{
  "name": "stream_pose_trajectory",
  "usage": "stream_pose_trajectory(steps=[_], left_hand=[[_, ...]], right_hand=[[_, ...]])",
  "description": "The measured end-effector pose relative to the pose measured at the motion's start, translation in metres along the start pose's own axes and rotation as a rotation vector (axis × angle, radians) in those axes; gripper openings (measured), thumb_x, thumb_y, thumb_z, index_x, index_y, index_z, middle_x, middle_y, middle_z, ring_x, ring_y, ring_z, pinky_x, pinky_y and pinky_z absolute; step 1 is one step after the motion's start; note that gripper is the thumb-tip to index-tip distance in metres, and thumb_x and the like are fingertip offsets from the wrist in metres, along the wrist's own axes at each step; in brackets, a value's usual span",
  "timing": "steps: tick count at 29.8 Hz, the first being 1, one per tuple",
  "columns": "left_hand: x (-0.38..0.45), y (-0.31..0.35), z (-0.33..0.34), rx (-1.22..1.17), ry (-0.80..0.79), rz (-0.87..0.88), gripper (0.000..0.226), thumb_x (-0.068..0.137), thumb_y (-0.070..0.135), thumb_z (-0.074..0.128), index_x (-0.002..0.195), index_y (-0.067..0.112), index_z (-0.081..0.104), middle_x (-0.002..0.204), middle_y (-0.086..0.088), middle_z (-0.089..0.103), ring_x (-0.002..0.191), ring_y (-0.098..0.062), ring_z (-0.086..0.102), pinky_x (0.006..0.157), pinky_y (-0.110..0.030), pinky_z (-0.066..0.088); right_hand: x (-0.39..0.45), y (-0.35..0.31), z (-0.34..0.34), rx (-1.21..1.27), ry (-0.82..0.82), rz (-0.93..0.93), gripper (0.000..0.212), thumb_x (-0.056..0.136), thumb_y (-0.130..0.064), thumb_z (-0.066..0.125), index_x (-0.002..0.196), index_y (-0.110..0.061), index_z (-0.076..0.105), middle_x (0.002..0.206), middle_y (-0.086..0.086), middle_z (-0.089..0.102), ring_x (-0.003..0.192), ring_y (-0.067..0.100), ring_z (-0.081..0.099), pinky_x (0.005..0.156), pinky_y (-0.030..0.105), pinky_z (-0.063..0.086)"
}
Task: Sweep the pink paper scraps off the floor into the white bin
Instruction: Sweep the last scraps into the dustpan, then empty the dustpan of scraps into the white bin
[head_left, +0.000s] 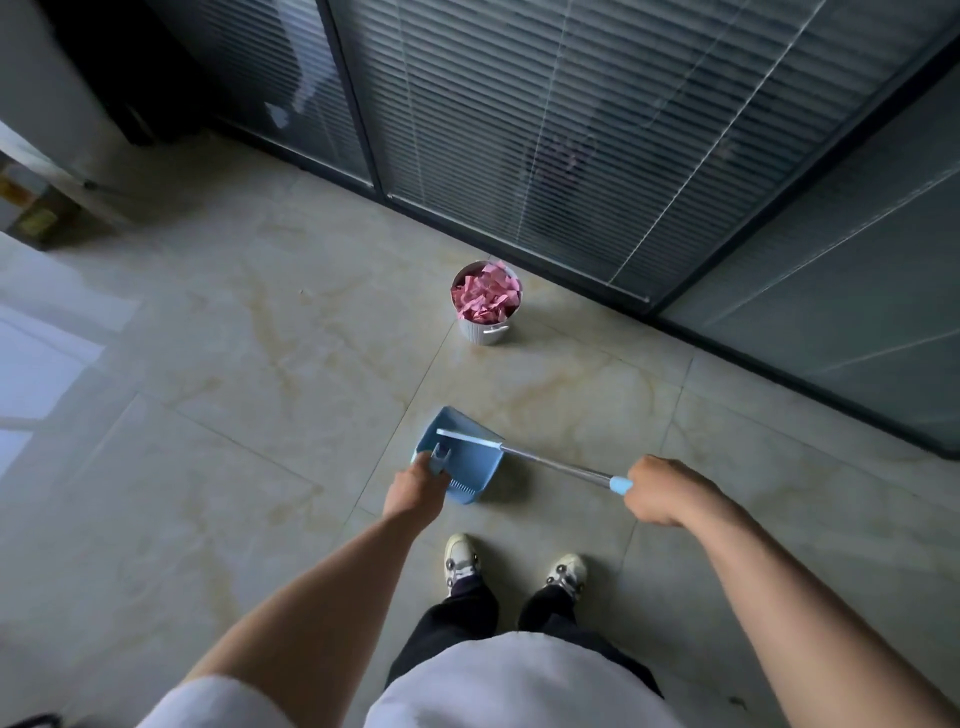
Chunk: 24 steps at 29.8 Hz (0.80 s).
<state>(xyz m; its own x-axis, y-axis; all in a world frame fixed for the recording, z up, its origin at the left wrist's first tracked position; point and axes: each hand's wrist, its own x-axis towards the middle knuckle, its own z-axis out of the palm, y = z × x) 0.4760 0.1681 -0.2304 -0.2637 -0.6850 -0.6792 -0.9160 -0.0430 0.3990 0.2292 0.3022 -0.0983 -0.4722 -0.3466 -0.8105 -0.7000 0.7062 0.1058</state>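
A small white bin (487, 330) stands on the tiled floor near the glass wall, heaped to the rim with pink paper scraps (485, 293). Closer to me, my left hand (418, 486) grips the handle of a blue dustpan (464, 457) held just above the floor. My right hand (658, 491) grips the blue end of a broom's metal handle (556, 466). The broom's head (467, 439) lies across the dustpan's mouth. I see no scraps on the floor or in the pan.
A glass partition with blinds (571, 130) runs behind the bin and along the right. A low dark cabinet and boxes (36, 218) stand at the far left. My two shoes (514, 569) are just behind the dustpan. Beige tiles (234, 389) spread to the left.
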Motion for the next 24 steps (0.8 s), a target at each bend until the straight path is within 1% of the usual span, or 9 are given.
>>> stream_pose_trajectory(steps=[5, 7, 10, 13, 15, 17, 20, 22, 24], left_hand=[[0.001, 0.001, -0.010, -0.112, 0.008, -0.088, 0.026, 0.093, 0.029, 0.050, 0.112, 0.014, 0.059, 0.097, -0.013, 0.069, 0.074, -0.026, 0.058, 0.057, -0.029, 0.044], [0.001, 0.000, -0.017, -0.304, 0.005, -0.210, 0.021, 0.088, 0.022, 0.052, 0.106, 0.012, 0.058, 0.082, -0.011, 0.066, 0.062, -0.025, 0.056, 0.054, -0.033, 0.048], [-0.007, 0.007, -0.037, -0.751, -0.069, -0.319, 0.017, 0.085, 0.005, 0.054, 0.101, 0.009, 0.050, 0.071, -0.011, 0.055, 0.051, -0.018, 0.043, 0.048, -0.024, 0.038], [-0.013, 0.014, -0.060, -1.069, -0.154, -0.348, 0.019, 0.090, 0.016, 0.056, 0.104, 0.012, 0.045, 0.076, -0.015, 0.060, 0.048, -0.015, 0.046, 0.044, -0.021, 0.042], [-0.018, 0.023, -0.078, -1.271, -0.172, -0.358, 0.025, 0.091, 0.030, 0.052, 0.104, 0.011, 0.045, 0.070, -0.010, 0.064, 0.038, -0.010, 0.041, 0.038, -0.016, 0.038], [-0.026, 0.039, -0.098, -1.437, -0.143, -0.319, 0.026, 0.091, 0.039, 0.044, 0.089, 0.013, 0.042, 0.070, -0.008, 0.058, 0.032, -0.008, 0.033, 0.034, -0.012, 0.031], [-0.044, 0.071, -0.118, -1.430, 0.006, -0.223, 0.031, 0.091, 0.045, 0.038, 0.075, 0.018, 0.037, 0.053, -0.004, 0.045, 0.033, -0.011, 0.028, 0.036, -0.016, 0.026], [-0.055, 0.087, -0.121, -1.279, 0.144, -0.163, 0.033, 0.092, 0.043, 0.041, 0.073, 0.017, 0.042, 0.048, -0.005, 0.044, 0.034, -0.014, 0.030, 0.041, -0.020, 0.026], [-0.066, 0.097, -0.120, -1.109, 0.209, -0.059, 0.038, 0.097, 0.043, 0.039, 0.073, 0.014, 0.045, 0.047, -0.006, 0.045, 0.035, -0.016, 0.033, 0.044, -0.021, 0.028]], right_hand=[[-0.016, 0.006, 0.018, 0.073, 0.043, 0.026, 0.030, 0.089, -0.021, 0.042, 0.114, -0.011, 0.055, 0.116, 0.013, 0.062, 0.087, 0.029, 0.055, 0.071, 0.028, 0.042], [-0.015, 0.009, 0.028, 0.148, 0.057, 0.058, 0.030, 0.090, -0.021, 0.042, 0.115, -0.010, 0.054, 0.115, 0.013, 0.061, 0.084, 0.028, 0.053, 0.069, 0.027, 0.040], [-0.008, 0.013, 0.041, 0.264, 0.068, 0.100, 0.027, 0.089, -0.022, 0.042, 0.109, -0.009, 0.055, 0.108, 0.013, 0.063, 0.083, 0.029, 0.055, 0.064, 0.027, 0.039], [-0.001, 0.015, 0.050, 0.350, 0.098, 0.122, 0.030, 0.090, -0.024, 0.044, 0.111, -0.006, 0.057, 0.109, 0.015, 0.064, 0.082, 0.028, 0.053, 0.066, 0.026, 0.038], [0.002, 0.016, 0.054, 0.394, 0.112, 0.139, 0.031, 0.091, -0.022, 0.045, 0.113, -0.005, 0.057, 0.111, 0.017, 0.064, 0.086, 0.030, 0.057, 0.068, 0.025, 0.038], [0.004, 0.017, 0.058, 0.421, 0.115, 0.152, 0.031, 0.091, -0.021, 0.045, 0.114, -0.004, 0.057, 0.114, 0.019, 0.064, 0.101, 0.033, 0.061, 0.070, 0.026, 0.040], [0.002, 0.019, 0.063, 0.452, 0.112, 0.163, 0.035, 0.091, -0.022, 0.045, 0.119, -0.002, 0.055, 0.121, 0.019, 0.062, 0.112, 0.034, 0.059, 0.081, 0.029, 0.046], [0.000, 0.022, 0.068, 0.476, 0.102, 0.175, 0.037, 0.092, -0.023, 0.046, 0.121, -0.001, 0.054, 0.123, 0.019, 0.061, 0.114, 0.034, 0.058, 0.085, 0.029, 0.046], [-0.002, 0.025, 0.074, 0.497, 0.085, 0.186, 0.037, 0.092, -0.023, 0.045, 0.121, -0.001, 0.053, 0.124, 0.018, 0.061, 0.115, 0.034, 0.057, 0.086, 0.029, 0.046]])
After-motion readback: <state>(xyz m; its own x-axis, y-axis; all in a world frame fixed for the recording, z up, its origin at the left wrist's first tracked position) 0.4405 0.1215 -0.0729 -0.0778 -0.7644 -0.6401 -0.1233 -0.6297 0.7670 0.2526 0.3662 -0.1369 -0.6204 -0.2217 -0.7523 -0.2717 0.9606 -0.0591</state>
